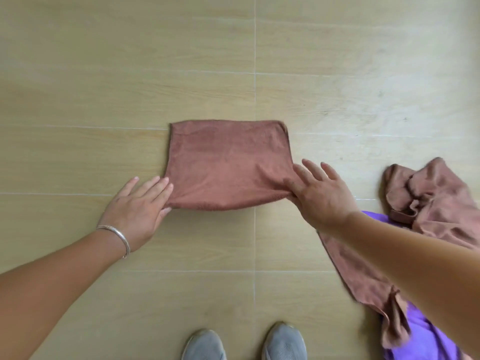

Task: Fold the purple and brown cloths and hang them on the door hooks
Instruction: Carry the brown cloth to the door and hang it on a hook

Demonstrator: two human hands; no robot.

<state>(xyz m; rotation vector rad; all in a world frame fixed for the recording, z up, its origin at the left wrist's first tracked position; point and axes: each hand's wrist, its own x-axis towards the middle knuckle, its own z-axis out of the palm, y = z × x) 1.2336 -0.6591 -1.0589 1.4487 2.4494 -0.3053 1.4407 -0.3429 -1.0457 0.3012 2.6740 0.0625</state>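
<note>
A brown cloth (228, 165) lies folded into a rectangle on the floor in front of me. My left hand (137, 203) pinches its near left corner, with the thumb under the edge and straight fingers on top. My right hand (319, 193) holds the near right corner with the thumb, its fingers spread above the floor. The near edge runs taut between both hands. To the right lies a crumpled heap: a second brown cloth (431, 201) on top of a purple cloth (426, 336), partly hidden by my right forearm.
Pale wood-look floor tiles (130, 74) stretch all around. My two grey shoes (244, 344) stand at the bottom edge, just below the folded cloth. No door or hooks are in view.
</note>
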